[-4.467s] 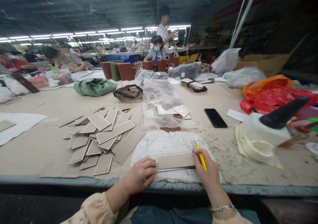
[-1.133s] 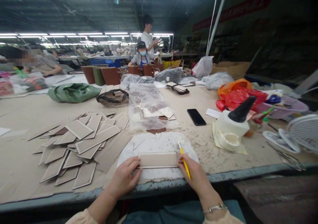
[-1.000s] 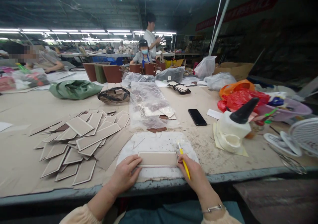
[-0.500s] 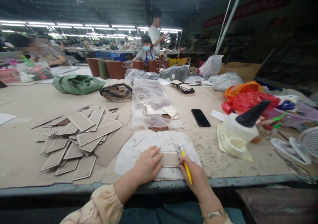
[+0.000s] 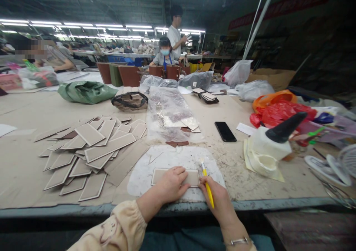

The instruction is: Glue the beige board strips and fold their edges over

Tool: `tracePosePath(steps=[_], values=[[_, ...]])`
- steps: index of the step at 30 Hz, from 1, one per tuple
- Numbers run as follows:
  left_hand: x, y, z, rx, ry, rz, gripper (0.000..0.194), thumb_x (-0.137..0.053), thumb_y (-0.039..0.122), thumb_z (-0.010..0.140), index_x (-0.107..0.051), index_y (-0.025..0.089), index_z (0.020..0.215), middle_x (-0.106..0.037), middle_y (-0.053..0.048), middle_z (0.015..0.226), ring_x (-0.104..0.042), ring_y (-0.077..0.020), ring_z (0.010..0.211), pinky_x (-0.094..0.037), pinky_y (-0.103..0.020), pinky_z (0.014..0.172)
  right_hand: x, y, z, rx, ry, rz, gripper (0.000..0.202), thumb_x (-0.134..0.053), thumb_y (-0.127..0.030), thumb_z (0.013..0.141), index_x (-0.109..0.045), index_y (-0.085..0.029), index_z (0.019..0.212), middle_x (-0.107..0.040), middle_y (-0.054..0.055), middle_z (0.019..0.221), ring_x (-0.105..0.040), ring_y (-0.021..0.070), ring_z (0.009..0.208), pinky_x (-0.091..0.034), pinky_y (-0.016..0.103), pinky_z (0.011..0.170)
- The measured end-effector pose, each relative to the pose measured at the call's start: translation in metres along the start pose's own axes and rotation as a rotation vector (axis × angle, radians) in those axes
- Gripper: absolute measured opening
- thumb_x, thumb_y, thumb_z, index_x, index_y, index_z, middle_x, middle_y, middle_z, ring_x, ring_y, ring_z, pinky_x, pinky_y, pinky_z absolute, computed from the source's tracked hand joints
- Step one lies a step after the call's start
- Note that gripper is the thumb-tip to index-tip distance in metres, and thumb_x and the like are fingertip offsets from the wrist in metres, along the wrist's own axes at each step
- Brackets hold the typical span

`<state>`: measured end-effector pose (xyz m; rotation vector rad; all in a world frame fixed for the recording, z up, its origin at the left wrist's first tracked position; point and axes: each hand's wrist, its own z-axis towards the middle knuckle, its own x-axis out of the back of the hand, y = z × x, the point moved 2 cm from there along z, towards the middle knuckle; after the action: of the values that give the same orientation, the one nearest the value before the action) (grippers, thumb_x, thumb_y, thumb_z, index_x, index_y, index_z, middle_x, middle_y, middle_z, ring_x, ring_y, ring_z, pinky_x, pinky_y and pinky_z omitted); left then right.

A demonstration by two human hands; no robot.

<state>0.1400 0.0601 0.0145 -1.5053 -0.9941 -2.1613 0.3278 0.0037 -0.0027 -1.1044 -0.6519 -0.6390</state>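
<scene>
My left hand point(image 5: 172, 185) has come in from the left end of the panel point(image 5: 159, 174) and rests loosely spread over its middle, probably steadying it on the sheet point(image 5: 169, 156) beneath, while my right hand point(image 5: 216, 194) holds the brush point(image 5: 207, 188) against the panel's right end.

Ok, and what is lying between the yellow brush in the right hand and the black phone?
In the head view, from the brush come the white paper, then speckled table up to the phone; I see no separate object there.
</scene>
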Motion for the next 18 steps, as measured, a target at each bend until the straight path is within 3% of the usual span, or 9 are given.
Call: tracePosePath(steps=[18], values=[[0.0051,0.0083,0.0024,0.017,-0.051,0.097,0.017,-0.053,0.032,0.085,-0.059,0.017,0.091,-0.058,-0.007,0.092,-0.057,-0.0212,0.089,-0.049,-0.033,0.084,-0.0071,0.0076,-0.0034,0.035,0.061,-0.018,0.01,-0.045,-0.022,0.094,-0.051,-0.025,0.102,-0.068,0.003,0.087,-0.067,0.0173,0.078,-0.051,0.027,0.071]])
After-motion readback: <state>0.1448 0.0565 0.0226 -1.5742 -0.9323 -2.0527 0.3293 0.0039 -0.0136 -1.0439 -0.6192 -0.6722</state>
